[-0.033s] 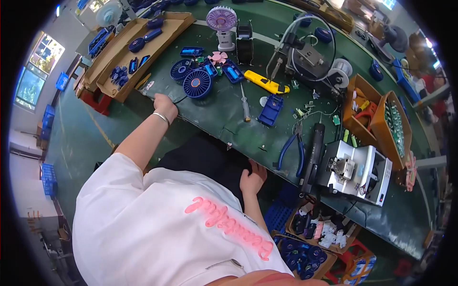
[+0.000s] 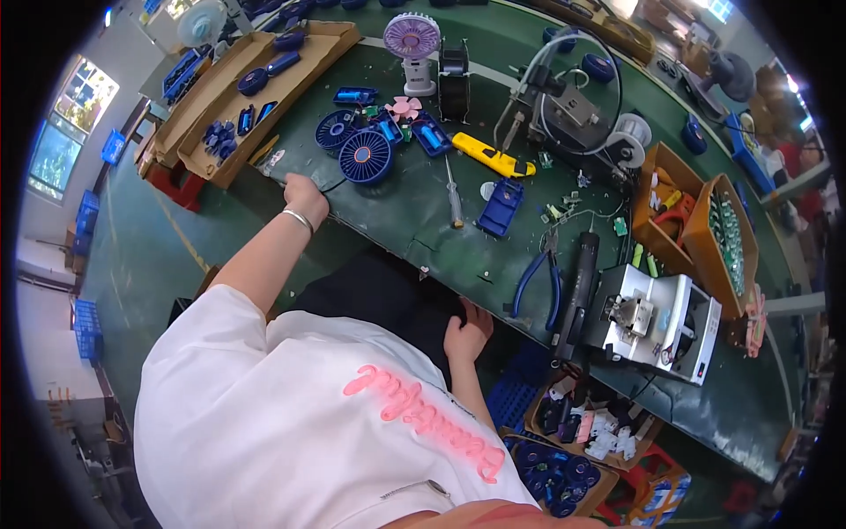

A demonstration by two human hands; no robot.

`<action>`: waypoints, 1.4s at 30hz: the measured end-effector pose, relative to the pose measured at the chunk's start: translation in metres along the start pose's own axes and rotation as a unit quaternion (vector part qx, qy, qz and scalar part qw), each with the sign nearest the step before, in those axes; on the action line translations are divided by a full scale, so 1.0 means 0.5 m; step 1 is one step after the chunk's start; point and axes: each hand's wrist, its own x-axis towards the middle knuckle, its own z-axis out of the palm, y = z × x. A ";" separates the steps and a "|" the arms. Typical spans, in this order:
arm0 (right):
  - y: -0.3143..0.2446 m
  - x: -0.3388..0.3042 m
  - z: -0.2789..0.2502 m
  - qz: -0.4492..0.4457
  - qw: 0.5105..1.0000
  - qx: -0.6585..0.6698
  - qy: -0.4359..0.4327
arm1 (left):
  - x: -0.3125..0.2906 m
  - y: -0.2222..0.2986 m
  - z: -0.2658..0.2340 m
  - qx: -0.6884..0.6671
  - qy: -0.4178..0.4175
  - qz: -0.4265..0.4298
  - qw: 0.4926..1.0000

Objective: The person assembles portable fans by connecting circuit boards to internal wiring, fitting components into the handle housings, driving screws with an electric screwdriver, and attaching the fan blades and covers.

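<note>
My left hand (image 2: 306, 197) is closed over the near edge of the green worktable (image 2: 388, 212) at its left end, a bracelet on the wrist. Lower down, my right hand (image 2: 468, 333) rests at the table's edge by my dark-clothed lap, thumb apart from the fingers, holding nothing visible. Closest to the left hand lie a round blue fan head (image 2: 366, 156) and a second blue fan part (image 2: 335, 130). Further right are a screwdriver (image 2: 455, 198), a blue plastic housing (image 2: 500, 208), a yellow tool (image 2: 492, 156) and blue-handled pliers (image 2: 540, 278).
A purple-headed fan (image 2: 412, 53) stands beside a black spool (image 2: 454, 79). Rightward are a soldering stand (image 2: 568, 110), a black handheld tool (image 2: 577, 295), a silver machine (image 2: 654, 317) and parts boxes (image 2: 723, 238). A cardboard tray (image 2: 308, 44) sits left; boxes of parts (image 2: 564, 472) stand below the table.
</note>
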 end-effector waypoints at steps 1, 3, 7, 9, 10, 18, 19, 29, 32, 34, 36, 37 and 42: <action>0.009 -0.002 -0.009 -0.001 1.000 0.018 -0.001 | 0.010 -0.004 -0.002 -0.008 -0.020 -0.002 1.000; 0.019 -0.002 -0.019 -0.016 1.000 0.016 0.004 | 0.025 -0.010 -0.002 -0.022 -0.039 -0.013 0.999; 0.020 -0.015 -0.043 -0.011 0.997 0.070 -0.015 | 0.048 -0.021 -0.040 0.058 -0.092 0.039 0.993; 0.013 -0.019 -0.042 -0.023 0.995 0.092 -0.022 | 0.141 -0.052 -0.071 0.130 -0.171 0.039 0.976; 0.014 -0.021 -0.034 -0.008 0.994 0.103 -0.026 | 0.123 -0.032 -0.078 0.128 -0.175 0.033 0.976; -0.037 0.010 0.026 0.000 1.000 -0.010 0.012 | 0.024 0.232 -0.098 0.636 -0.467 0.302 0.536; -0.039 0.011 0.026 0.004 1.000 -0.020 0.009 | 0.010 0.248 -0.064 0.559 -0.446 0.393 0.578; -0.350 0.078 -0.133 0.048 0.915 0.174 -0.361 | 0.030 0.151 0.112 0.473 -0.370 0.551 0.580; -0.445 0.140 -0.192 -0.062 0.888 0.176 -0.419 | 0.030 0.155 0.098 0.353 -0.411 0.555 0.631; -0.500 0.185 -0.219 -0.042 0.883 0.236 -0.404 | 0.012 0.148 0.077 0.222 -0.422 0.580 0.660; -0.537 0.216 -0.221 -0.019 0.915 0.309 -0.258 | -0.010 0.151 0.056 0.139 -0.450 0.602 0.645; -0.546 0.238 -0.212 -0.090 0.939 0.299 -0.144 | -0.020 0.150 0.050 0.093 -0.474 0.605 0.633; -0.593 0.326 -0.180 -0.165 0.957 0.240 -0.017 | -0.080 0.151 0.001 0.016 -0.644 0.429 0.633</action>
